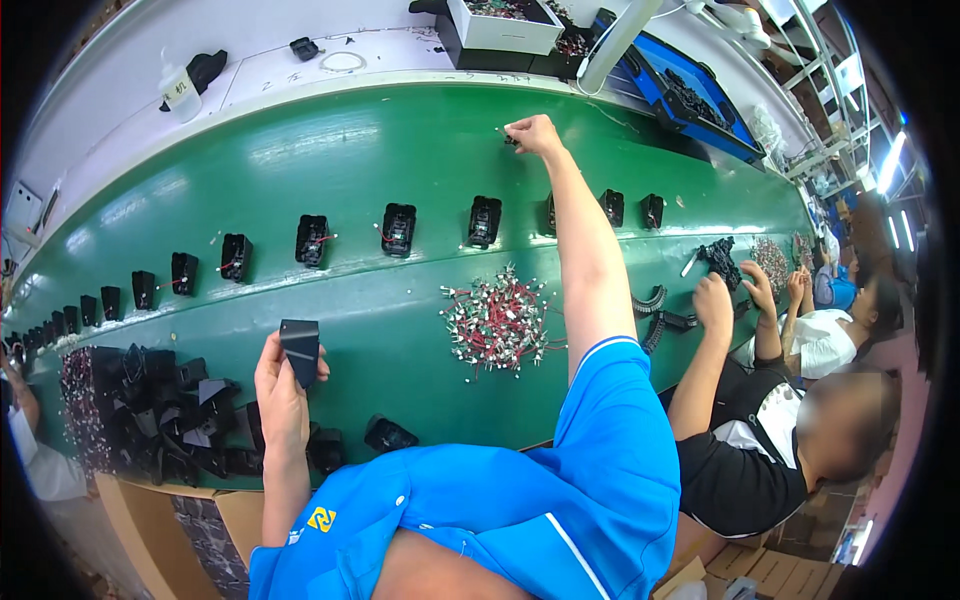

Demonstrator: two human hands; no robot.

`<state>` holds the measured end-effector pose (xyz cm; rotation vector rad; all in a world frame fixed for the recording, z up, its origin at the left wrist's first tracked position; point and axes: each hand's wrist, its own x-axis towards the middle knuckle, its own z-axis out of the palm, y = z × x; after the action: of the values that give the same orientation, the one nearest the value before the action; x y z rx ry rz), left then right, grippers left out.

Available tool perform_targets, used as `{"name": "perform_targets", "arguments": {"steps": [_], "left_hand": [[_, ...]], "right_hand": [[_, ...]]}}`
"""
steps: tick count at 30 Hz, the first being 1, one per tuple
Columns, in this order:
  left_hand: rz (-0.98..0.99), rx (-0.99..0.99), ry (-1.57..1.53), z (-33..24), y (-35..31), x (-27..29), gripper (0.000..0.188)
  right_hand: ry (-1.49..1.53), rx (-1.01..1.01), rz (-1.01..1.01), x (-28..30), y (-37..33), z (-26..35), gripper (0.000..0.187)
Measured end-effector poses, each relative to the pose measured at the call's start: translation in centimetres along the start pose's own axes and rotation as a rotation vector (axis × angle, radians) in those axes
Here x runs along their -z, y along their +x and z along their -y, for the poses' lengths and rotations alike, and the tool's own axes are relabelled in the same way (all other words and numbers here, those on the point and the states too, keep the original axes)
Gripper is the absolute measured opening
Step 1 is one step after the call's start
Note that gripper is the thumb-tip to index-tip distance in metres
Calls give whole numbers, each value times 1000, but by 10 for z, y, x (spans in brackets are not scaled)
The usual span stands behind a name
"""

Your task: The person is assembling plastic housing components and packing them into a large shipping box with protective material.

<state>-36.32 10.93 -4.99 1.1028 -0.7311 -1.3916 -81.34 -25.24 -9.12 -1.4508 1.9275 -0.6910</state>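
Note:
My left hand [281, 395] is wrapped round a black plastic housing [301, 345], held upright near the front of the green bench. Stretched out to the bench's far side, my right hand [537, 135] pinches a small dark part [510, 140], too small to name. Below my right forearm lies a heap of small white connectors with red wires [498, 322]. Across the middle runs a row of open black housings, among them one [398, 230] with a red wire and one [485, 221] nearest my right forearm. My forearm partly covers another.
Black housings are piled [170, 415] at the near left, with a single housing [388, 434] by my body. Along the back shelf are a white bottle [180, 88], a white box [508, 22] and a blue crate [690, 90]. At right a co-worker's hands [713, 303] handle black parts.

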Motion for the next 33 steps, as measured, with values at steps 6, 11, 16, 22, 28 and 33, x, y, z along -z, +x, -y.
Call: {"name": "perform_targets", "arguments": {"steps": [6,11,16,22,28,33], "left_hand": [[48,10,-93,-5,0,-2,27],[101,24,-248,-11,2,2,34],[118,76,-444,-15,10,4,43],[332,190,-754,-14,19,12,41],[286,198,-659,-25,11,11,41],[419,151,-791,-24,7,5,46]], "right_hand": [[283,71,-209,-8,-5,2,25],[520,75,-311,-9,-32,27,29],[998,175,-69,-49,-84,77,35],[868,371,107,-75,-260,147,27],[895,608,225,-128,-371,164,33],[702,812,31,-167,-408,165,24]]}}
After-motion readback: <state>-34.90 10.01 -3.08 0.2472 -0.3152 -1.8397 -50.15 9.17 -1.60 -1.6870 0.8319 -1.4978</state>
